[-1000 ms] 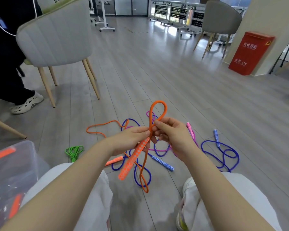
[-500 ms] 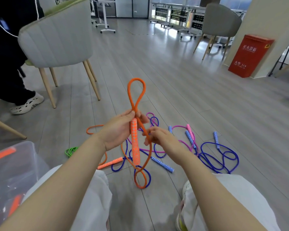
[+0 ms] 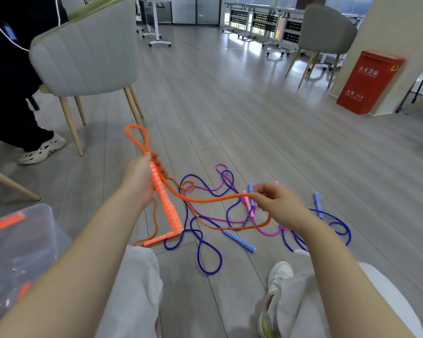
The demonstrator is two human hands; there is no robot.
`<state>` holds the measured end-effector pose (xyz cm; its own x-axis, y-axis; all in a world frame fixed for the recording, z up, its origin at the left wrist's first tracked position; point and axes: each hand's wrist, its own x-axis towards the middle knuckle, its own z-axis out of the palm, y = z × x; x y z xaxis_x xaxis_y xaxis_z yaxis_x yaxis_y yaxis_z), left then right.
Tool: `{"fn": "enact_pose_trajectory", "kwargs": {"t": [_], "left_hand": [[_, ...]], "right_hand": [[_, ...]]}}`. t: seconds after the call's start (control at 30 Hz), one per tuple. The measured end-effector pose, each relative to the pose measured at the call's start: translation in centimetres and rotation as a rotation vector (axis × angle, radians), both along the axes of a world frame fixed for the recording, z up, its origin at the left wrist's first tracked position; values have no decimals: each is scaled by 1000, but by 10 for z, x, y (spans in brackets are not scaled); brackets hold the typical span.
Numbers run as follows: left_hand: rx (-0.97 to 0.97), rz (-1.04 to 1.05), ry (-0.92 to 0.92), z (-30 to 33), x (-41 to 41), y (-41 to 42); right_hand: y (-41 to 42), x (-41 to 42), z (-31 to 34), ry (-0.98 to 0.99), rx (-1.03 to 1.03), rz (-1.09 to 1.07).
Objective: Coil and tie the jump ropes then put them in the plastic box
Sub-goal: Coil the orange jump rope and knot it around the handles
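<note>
At the far left edge a translucent plastic box (image 3: 22, 245) is sitting on the floor (image 3: 230, 98) beside the person's left knee; blurred orange shapes are showing at its rim and through its wall, too hazy to name. Behind it a grey chair (image 3: 83, 52) is standing on pale wooden legs. The left hand (image 3: 139, 179) is gripping the orange jump rope (image 3: 205, 200), fingers curled round the top of its patterned orange handle (image 3: 165, 201) together with a folded loop that is sticking up above the fist. The handle is hanging down and tilted, its lower end near a second orange handle (image 3: 158, 239) lying on the floor. From the fist the cord is running rightward to the right hand (image 3: 276, 201), which is pinching it between thumb and fingertips. Beneath both hands, blue jump ropes (image 3: 205, 254) and a pink jump rope (image 3: 220, 219) are lying loose and tangled on the floor. Far right, a red cabinet (image 3: 369, 81) is standing against a column.
</note>
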<state>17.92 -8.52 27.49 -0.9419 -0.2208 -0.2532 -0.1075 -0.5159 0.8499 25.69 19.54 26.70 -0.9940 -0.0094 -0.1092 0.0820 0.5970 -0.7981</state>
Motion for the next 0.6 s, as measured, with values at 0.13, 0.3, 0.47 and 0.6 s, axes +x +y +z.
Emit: {"fn": "enact_pose_trajectory", "kwargs": {"t": [0.13, 0.3, 0.47, 0.6], "left_hand": [[-392, -353, 52, -1, 22, 26], [-485, -809, 25, -1, 44, 51], [-370, -936, -54, -3, 46, 59], [-427, -981, -49, -6, 47, 59]], "right_hand": [[-24, 5, 8, 124, -225, -30], [-48, 6, 5, 201, -200, 15], [-51, 7, -2, 345, -18, -9], [-50, 6, -3, 402, 72, -47]]}}
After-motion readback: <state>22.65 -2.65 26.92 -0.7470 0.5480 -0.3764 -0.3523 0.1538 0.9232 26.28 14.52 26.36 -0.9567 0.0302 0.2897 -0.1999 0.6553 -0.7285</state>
